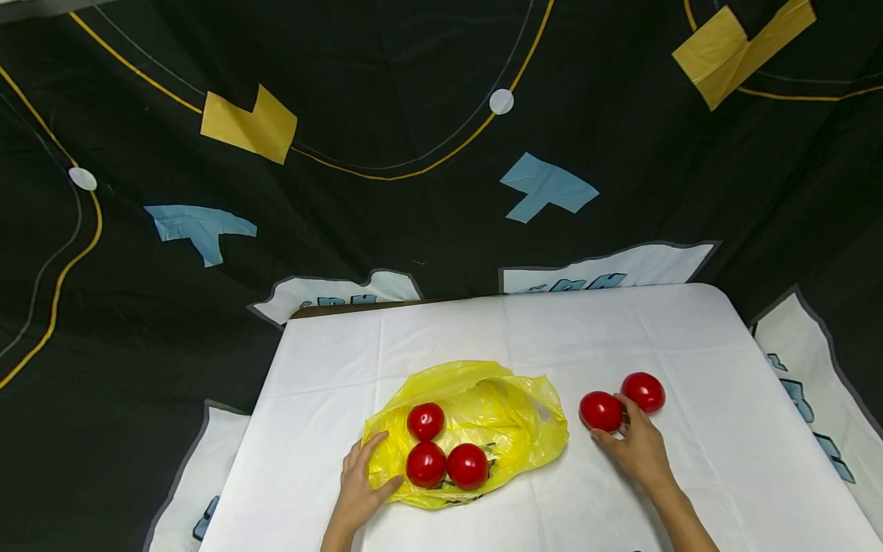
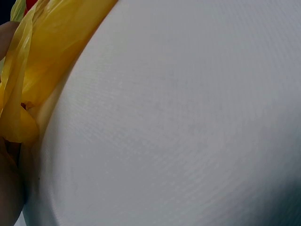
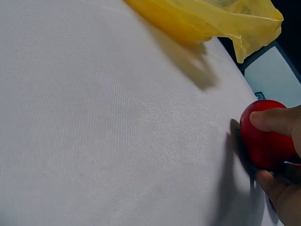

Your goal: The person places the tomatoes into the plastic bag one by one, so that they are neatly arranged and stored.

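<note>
A crumpled yellow plastic bag [image 1: 510, 429] lies spread on the table. Three glossy red tomatoes, one of them the front right tomato [image 1: 467, 466], sit within its outline; I cannot tell whether any plastic covers them. At the bag's left edge my left hand [image 1: 360, 484] holds the plastic, its folds [image 2: 47, 56] showing between the fingers in the left wrist view. To the right of the bag, my right hand [image 1: 638, 446] grips a tomato [image 1: 600, 412] between thumb and fingers. Just behind that hand lies another tomato [image 1: 643, 392].
A white cloth covers the table [image 1: 731, 475]. Behind it hangs a dark curtain [image 1: 386, 230] printed with yellow and blue shapes. The bag's loose mouth [image 3: 256, 28] rises off the cloth in the right wrist view.
</note>
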Demonstrator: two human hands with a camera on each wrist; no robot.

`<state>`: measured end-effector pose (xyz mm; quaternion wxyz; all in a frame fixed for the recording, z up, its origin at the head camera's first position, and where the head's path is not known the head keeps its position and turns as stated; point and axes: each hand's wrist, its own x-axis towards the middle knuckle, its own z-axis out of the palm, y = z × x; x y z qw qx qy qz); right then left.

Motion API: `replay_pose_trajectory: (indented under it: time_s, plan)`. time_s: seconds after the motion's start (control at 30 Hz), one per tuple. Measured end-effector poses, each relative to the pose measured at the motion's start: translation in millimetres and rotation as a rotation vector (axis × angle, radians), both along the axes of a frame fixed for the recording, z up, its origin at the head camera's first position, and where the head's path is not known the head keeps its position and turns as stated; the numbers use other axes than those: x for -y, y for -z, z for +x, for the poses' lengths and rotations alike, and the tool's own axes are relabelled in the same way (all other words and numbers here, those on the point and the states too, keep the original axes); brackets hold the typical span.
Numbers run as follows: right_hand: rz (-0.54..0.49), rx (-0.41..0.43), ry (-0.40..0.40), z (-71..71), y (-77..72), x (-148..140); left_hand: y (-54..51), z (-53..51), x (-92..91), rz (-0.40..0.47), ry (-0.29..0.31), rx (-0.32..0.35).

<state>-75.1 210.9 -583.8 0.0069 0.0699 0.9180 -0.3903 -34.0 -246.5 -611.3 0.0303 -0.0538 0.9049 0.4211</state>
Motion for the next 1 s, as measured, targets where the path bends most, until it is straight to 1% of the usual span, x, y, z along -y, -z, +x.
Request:
replay_pose_trajectory:
  time_s: [0.4,0.67,0.83,1.0]
  plan:
    - [0.000,0.013,-0.003,7.5,-9.5,-3.5,1.4,-0.5,0.4,0.000,-0.002,-0.001]
    - [-0.027,0.021,0.004,13.5,-25.7,-4.7,1.4,0.2,1.0,-0.009,0.001,-0.003]
    - [-0.051,-0.009,0.010,14.7,-36.0,-2.5,0.6,0.3,0.6,-0.008,0.000,-0.001]
    - [-0.082,-0.080,-0.012,14.6,-47.7,2.0,-0.4,0.2,-0.1,-0.004,-0.001,-0.001]
